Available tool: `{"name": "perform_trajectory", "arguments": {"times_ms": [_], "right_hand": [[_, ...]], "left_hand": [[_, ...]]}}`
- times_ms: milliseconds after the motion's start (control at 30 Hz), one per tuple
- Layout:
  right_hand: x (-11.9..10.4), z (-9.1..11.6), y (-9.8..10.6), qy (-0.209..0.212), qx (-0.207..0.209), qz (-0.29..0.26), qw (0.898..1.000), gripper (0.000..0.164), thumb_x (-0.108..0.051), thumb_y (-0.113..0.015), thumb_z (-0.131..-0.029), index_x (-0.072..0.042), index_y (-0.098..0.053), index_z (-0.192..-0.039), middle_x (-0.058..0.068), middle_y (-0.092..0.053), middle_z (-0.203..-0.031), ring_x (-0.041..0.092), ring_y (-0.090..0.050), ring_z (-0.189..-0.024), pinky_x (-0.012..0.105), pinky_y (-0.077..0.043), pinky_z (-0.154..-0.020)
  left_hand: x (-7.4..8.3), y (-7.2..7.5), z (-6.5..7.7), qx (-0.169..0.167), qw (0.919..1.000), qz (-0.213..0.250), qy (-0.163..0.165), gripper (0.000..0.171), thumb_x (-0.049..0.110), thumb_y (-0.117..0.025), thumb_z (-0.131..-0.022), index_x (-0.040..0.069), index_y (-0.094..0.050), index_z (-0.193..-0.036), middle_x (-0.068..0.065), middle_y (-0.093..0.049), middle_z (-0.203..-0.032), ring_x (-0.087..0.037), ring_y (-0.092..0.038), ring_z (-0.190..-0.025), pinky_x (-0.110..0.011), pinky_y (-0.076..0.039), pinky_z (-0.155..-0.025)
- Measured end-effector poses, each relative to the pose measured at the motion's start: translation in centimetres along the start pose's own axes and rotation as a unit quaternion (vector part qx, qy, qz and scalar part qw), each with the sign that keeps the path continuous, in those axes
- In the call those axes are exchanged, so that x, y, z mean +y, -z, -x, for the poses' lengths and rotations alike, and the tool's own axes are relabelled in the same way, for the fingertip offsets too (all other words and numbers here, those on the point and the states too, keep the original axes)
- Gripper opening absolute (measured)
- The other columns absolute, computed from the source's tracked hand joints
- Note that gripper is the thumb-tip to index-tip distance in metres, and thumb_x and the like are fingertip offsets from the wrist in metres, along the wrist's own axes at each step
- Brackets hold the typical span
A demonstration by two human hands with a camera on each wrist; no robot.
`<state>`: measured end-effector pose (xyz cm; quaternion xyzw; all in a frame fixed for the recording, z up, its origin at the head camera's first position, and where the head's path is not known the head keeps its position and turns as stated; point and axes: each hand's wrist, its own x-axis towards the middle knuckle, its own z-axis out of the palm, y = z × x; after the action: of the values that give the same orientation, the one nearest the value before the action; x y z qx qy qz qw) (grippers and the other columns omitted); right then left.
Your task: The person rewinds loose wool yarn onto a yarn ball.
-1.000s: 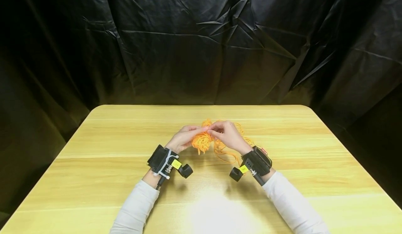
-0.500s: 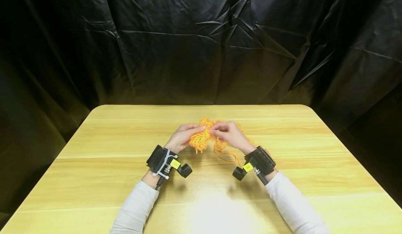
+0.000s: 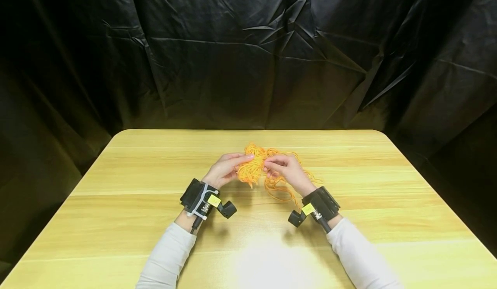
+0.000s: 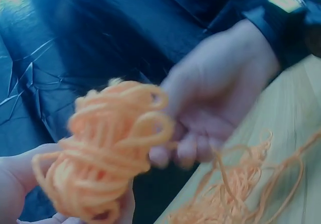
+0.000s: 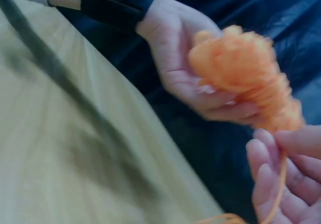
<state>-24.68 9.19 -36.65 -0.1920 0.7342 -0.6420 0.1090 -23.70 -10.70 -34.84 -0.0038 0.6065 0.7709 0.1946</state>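
Observation:
In the head view my left hand [image 3: 224, 169] grips a wound bundle of orange yarn [image 3: 250, 172] above the table, its thumb across the near side. Loops stick out at the bundle's ends, and turns of yarn wrap round its middle. My right hand [image 3: 289, 171] is close beside the bundle's right side. In the right wrist view, thumb and fingers of the right hand [image 5: 296, 174] pinch a yarn strand [image 5: 281, 189] that hangs down from them. The left fingers [image 5: 225, 108] curl under the bundle [image 5: 241, 63] there.
A loose tangle of the same yarn [image 4: 225, 196] lies on the wooden table [image 3: 136, 220], below and right of the hands. Black sheeting [image 3: 217, 82] hangs behind the table. Each wrist carries a strapped camera [image 3: 227, 210].
The bundle has turned in the left hand, showing more of its wrapped middle. My right hand has moved slightly right, away from the left thumb, still pinching the strand.

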Motion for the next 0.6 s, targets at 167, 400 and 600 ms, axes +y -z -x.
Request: {"name": "perform_trajectory", "arguments": {"times_ms": [167,400,600], "right_hand": [[1.8,0.0,-1.1,-0.040,0.082,-0.036,0.995,0.029,-0.006,-0.053,-0.088,0.013,-0.055,-0.110,0.009,-0.063,-0.090,0.007,-0.058,-0.069,0.028,-0.051,-0.073],[3.0,0.2,-3.5,-0.039,0.141,-0.040,0.988,0.022,0.009,-0.043,-0.083,0.016,-0.058,-0.098,0.005,-0.060,-0.073,0.003,-0.046,-0.054,0.015,-0.039,-0.051],[2.7,0.6,-5.0,0.035,0.073,-0.014,0.997,0.020,0.002,-0.050,-0.086,0.011,-0.057,-0.101,0.021,-0.063,-0.077,0.018,-0.058,-0.062,0.025,-0.047,-0.061]], "left_hand": [[0.1,0.0,0.0,-0.052,0.9977,0.043,0.012,0.030,0.006,-0.050,-0.089,-0.009,-0.047,-0.115,-0.005,-0.064,-0.085,-0.012,-0.063,-0.075,-0.023,-0.052,-0.070],[0.2,-0.6,-0.2,-0.056,0.9960,0.070,-0.002,0.038,-0.001,-0.047,-0.089,-0.014,-0.039,-0.124,-0.004,-0.064,-0.090,-0.012,-0.062,-0.083,-0.025,-0.048,-0.082],[0.0,-1.0,-0.4,0.020,0.9966,0.062,-0.050,0.039,0.002,-0.057,-0.085,-0.010,-0.047,-0.120,-0.004,-0.062,-0.094,-0.011,-0.060,-0.085,-0.023,-0.049,-0.079]]}}
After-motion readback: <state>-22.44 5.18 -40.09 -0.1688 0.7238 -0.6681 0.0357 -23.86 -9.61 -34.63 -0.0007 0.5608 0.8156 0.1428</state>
